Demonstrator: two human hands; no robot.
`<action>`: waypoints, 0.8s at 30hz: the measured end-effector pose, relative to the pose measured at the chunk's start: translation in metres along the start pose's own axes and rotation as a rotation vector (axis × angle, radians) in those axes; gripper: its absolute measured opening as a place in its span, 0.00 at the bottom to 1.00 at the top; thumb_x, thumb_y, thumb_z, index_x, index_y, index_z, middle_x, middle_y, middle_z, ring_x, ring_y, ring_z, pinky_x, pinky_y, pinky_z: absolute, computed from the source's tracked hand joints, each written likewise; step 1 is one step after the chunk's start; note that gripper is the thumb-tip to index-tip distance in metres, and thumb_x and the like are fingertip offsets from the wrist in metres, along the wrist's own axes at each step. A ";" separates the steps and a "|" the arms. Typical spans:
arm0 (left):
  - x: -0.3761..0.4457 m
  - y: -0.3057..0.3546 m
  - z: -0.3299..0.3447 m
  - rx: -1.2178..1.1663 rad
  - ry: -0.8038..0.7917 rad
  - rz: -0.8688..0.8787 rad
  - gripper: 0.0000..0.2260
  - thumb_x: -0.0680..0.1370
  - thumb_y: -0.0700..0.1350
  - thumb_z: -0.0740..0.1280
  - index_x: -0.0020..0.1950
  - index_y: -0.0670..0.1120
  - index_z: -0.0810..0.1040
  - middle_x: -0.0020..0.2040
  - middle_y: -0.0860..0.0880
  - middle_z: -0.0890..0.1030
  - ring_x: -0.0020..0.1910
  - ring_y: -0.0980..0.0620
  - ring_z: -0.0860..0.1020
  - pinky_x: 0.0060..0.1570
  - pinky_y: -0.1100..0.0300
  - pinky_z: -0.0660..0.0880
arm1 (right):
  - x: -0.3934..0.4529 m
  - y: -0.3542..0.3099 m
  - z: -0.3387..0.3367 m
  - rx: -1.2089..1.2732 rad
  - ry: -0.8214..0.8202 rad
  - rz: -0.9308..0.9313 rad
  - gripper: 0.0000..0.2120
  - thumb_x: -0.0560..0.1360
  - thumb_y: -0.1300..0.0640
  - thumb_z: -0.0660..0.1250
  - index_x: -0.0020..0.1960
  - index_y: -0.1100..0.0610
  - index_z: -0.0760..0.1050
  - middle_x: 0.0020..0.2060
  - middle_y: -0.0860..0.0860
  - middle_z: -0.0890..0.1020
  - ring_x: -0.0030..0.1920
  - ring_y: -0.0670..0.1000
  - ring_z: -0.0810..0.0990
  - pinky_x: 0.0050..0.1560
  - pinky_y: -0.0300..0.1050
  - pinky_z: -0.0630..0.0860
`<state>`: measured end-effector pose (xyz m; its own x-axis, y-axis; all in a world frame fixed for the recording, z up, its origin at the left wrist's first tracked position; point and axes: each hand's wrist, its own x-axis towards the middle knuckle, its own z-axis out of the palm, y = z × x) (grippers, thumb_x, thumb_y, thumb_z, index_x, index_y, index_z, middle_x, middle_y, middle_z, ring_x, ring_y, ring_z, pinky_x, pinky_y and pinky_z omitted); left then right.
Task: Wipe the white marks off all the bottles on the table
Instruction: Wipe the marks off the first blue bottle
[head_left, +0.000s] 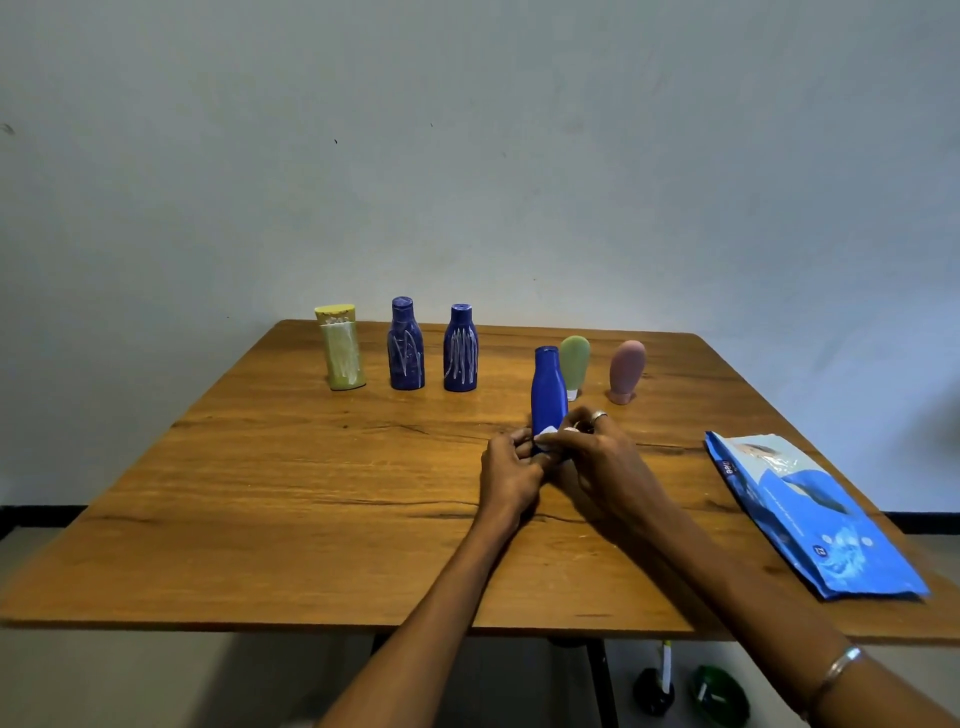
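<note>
A blue bottle (548, 387) stands upright near the table's middle, its visible side free of marks. My left hand (511, 475) grips its base. My right hand (597, 457) pinches a small white wipe (546, 432) against the bottle's lower part. At the back left stand a yellow-green bottle (342, 349) and two dark blue bottles (405, 345) (461, 349), all streaked with white marks. Behind the held bottle stand a pale green tube (574, 364) and a pink tube (626, 370), cap down, with no marks showing.
A blue pack of wet wipes (810, 514) lies flat at the right edge of the wooden table (260, 493). A plain wall rises behind the table. Dark and green objects (719, 693) lie on the floor under the front edge.
</note>
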<state>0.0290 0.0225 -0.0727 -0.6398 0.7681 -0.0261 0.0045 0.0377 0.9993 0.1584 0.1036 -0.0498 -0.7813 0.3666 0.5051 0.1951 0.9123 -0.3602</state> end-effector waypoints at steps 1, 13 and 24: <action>-0.001 0.002 0.000 -0.023 -0.005 0.006 0.19 0.76 0.36 0.73 0.67 0.43 0.78 0.60 0.45 0.85 0.58 0.50 0.84 0.57 0.45 0.82 | 0.003 0.002 -0.003 0.008 0.002 0.012 0.17 0.74 0.46 0.70 0.62 0.49 0.82 0.58 0.52 0.75 0.52 0.48 0.78 0.50 0.45 0.83; 0.000 0.004 -0.002 -0.172 0.081 0.013 0.25 0.77 0.36 0.73 0.73 0.38 0.71 0.64 0.39 0.82 0.60 0.48 0.83 0.59 0.50 0.82 | -0.011 0.005 0.018 0.308 0.230 0.220 0.12 0.72 0.56 0.79 0.54 0.51 0.85 0.52 0.46 0.80 0.54 0.42 0.82 0.52 0.43 0.83; -0.001 0.006 -0.004 -0.235 -0.035 0.001 0.18 0.82 0.33 0.65 0.72 0.40 0.73 0.56 0.45 0.85 0.54 0.50 0.85 0.54 0.57 0.82 | -0.009 -0.002 0.017 0.294 0.320 0.345 0.09 0.78 0.58 0.72 0.56 0.48 0.82 0.49 0.40 0.84 0.51 0.38 0.82 0.51 0.39 0.82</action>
<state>0.0268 0.0191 -0.0667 -0.6127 0.7900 -0.0216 -0.1762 -0.1099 0.9782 0.1545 0.0956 -0.0669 -0.4730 0.7141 0.5161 0.1984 0.6571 -0.7272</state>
